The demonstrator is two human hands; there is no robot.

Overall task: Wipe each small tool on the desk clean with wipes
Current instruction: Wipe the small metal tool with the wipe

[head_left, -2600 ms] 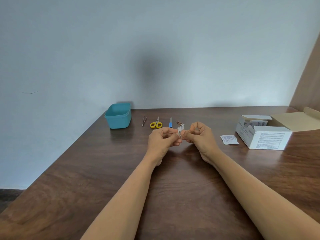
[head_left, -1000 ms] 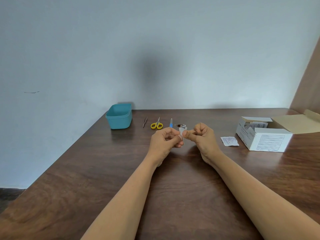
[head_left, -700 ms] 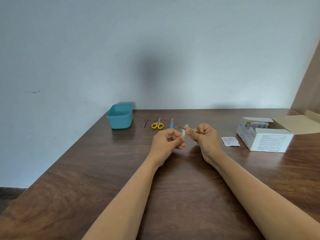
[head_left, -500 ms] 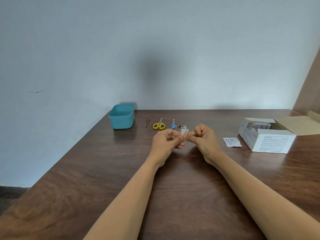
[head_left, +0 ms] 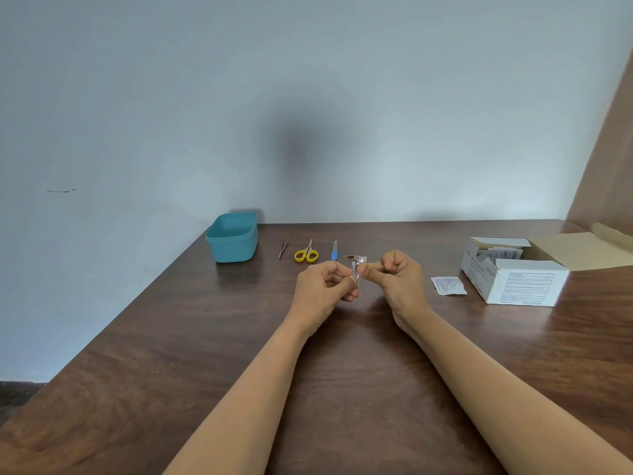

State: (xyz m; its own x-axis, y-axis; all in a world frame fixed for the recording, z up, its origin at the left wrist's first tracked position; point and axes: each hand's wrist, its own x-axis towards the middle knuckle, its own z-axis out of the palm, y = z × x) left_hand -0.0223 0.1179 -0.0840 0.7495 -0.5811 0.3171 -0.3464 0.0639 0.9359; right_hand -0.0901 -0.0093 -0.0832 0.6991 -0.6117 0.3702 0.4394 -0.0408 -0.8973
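Head view: two hands (head_left: 358,270) pinch one metal tool (head_left: 355,259) above the middle of the counter (head_left: 171,337).
Left hand (head_left: 322,286) and right hand (head_left: 394,279) curl their fingers, and the tips meet on the tool, which they mostly hide; its kind is hard to tell. Tweezers (head_left: 283,247), scissors (head_left: 306,254) and a blue file (head_left: 334,251) lie toward the far edge. The box (head_left: 513,279) at the right edge has its flap cut off.
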